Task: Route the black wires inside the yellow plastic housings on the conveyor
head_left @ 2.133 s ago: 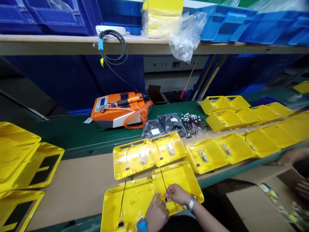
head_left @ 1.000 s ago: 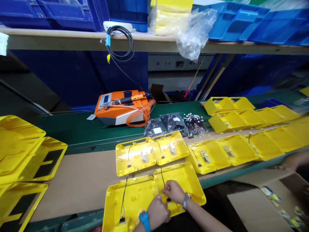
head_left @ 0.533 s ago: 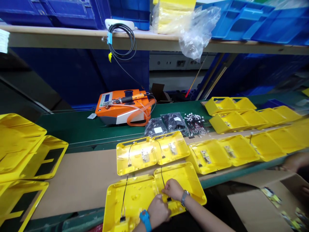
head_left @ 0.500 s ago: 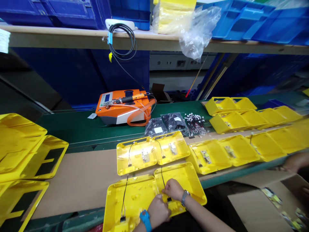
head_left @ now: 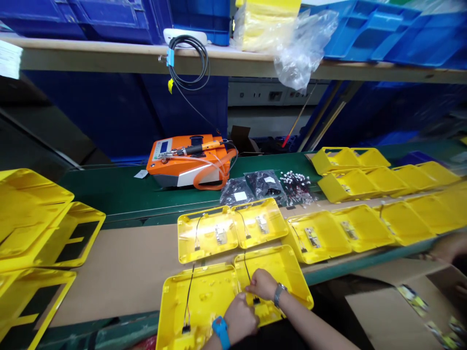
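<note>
My right hand (head_left: 264, 284), with a metal-band watch on its wrist, is closed with the fingers pinched at a thin dark wire (head_left: 246, 266) inside a yellow plastic housing (head_left: 292, 272). My left hand (head_left: 241, 315), wearing a blue watch, is curled shut beside it over the same housing's near left side; its fingertips hide whatever they hold. Just below the right fingers sits a small black connector (head_left: 257, 300). To the left lies another yellow housing (head_left: 204, 291), where a dark wire (head_left: 188, 291) runs down to a black connector (head_left: 186, 329).
Beyond stand several yellow housings (head_left: 207, 223) with boards and wires. An orange machine (head_left: 182, 167), bagged parts (head_left: 239, 192) and loose white-tipped wires (head_left: 295, 182) lie behind. More yellow frames (head_left: 87, 228) are stacked left. At right, another person's hand (head_left: 447, 248) is near a cardboard box (head_left: 379, 311).
The whole view has shifted slightly right. Both hands stay in nearly the same place over the housing, with the same closed fingers.
</note>
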`<state>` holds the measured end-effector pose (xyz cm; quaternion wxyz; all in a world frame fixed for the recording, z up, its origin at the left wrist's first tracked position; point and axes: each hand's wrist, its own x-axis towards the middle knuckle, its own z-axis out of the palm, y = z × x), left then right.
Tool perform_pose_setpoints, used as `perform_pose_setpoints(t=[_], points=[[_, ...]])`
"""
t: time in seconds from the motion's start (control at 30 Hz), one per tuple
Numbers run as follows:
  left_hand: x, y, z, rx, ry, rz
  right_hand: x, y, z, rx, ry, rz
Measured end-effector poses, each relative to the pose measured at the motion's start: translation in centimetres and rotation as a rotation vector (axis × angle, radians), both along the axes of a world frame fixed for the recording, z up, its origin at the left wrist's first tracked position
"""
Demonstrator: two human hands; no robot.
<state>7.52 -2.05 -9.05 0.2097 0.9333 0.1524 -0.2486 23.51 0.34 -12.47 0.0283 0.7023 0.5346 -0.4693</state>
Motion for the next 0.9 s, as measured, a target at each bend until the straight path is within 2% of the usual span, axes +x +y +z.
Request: perform_pose_setpoints(t=[0.07,0.17,0.27,0.4,0.5,0.7,0.9], points=[[0.0,-0.1,-0.2,0.025,-0.002,-0.021,0.0,-0.2,-0.2,0.008,-0.006,-0.007],[-0.1,-0.5,-1.2,0.075,-0.029,-0.049,0.2,-0.2,-0.2,0.002,0.020,0.026],[-0.1,-0.8,-2.0,0.073,-0.062,-0.020,0.8,0.2,-0.2,-0.026,0.060,0.062],[0.1,-0.4,-0.9,-0.001,0.056,0.004,1.8,0.0,-1.0,-0.082,0.193,0.084],[0.2,0.0,0.2,-0.032,0.097,-0.003,2.2,-0.4,-2.2,-0.065,0.224,0.074],[0.3,-0.2,0.2,-0.055,0.086,0.041,2.2,-0.9,-3.9,-0.007,0.268,0.036],[0.6,0.2,1.0,0.052,0.073,-0.031,2.0,-1.3,-5.1,-0.096,0.388,-0.071]])
